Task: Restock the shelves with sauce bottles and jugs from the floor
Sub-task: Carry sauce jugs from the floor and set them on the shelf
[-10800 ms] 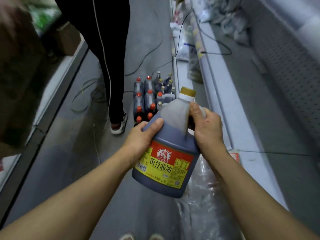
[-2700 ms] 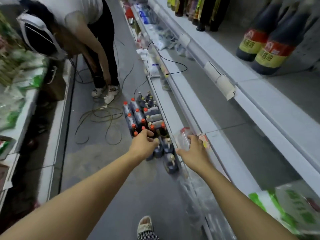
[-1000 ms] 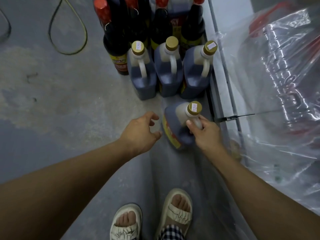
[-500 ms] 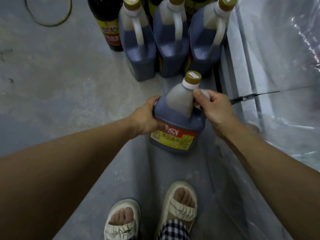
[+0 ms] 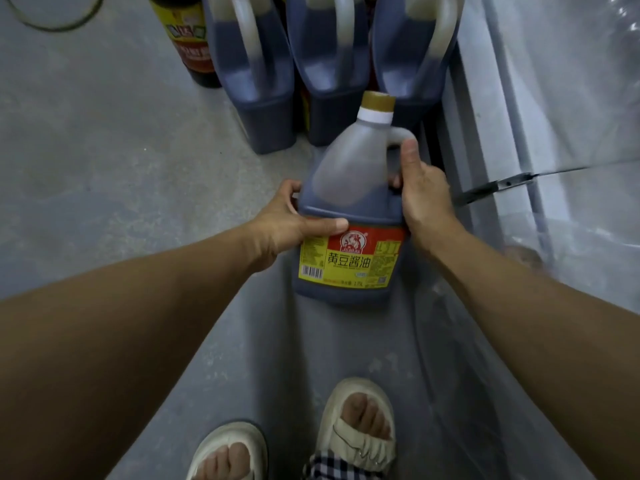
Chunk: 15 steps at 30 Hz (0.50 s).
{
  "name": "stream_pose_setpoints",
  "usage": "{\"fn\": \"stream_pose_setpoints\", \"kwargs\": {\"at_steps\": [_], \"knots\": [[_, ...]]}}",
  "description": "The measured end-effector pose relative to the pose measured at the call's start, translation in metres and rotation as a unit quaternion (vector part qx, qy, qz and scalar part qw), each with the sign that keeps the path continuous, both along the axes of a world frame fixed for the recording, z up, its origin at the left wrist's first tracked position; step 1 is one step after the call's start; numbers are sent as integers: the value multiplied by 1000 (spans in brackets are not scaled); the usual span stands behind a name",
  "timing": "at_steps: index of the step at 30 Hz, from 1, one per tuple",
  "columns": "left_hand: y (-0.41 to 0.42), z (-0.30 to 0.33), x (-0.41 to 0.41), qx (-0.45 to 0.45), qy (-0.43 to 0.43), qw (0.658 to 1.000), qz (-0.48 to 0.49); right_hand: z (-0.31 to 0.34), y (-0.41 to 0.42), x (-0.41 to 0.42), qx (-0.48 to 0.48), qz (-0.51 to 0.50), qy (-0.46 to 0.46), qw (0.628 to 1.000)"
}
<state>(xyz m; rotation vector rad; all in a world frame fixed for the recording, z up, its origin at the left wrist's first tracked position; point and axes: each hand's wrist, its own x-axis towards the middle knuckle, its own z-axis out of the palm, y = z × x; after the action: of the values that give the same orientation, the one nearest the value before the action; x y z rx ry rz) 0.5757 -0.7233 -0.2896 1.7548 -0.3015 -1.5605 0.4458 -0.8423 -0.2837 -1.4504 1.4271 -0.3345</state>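
Note:
I hold a dark soy sauce jug (image 5: 349, 209) with a gold cap and a red-and-yellow label above the floor, label facing me. My right hand (image 5: 420, 188) grips its handle, thumb up along it. My left hand (image 5: 289, 220) grips the jug's left side, thumb across the front above the label. Three more jugs (image 5: 329, 60) of the same kind stand in a row on the floor just beyond, their tops cut off by the frame.
A dark sauce bottle (image 5: 190, 39) stands left of the row. The white base of the shelf unit (image 5: 485, 140) runs along the right, with clear plastic wrap (image 5: 571, 237) lying against it. My sandalled feet (image 5: 360, 431) are below. Bare concrete floor (image 5: 104, 150) lies left.
The jug has come up off the floor toward me and turned its label to face me. Both hands keep their hold; the view has dipped closer to the floor row.

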Motion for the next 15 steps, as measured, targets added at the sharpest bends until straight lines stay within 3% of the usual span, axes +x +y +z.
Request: {"fn": "stream_pose_setpoints", "kwargs": {"at_steps": [7, 15], "knots": [[26, 53, -9, 2, 2, 1000, 7, 41, 18, -4, -9, 8, 22, 1000], [40, 191, -1, -37, 6, 999, 36, 188, 28, 8, -33, 23, 1, 999]]}}
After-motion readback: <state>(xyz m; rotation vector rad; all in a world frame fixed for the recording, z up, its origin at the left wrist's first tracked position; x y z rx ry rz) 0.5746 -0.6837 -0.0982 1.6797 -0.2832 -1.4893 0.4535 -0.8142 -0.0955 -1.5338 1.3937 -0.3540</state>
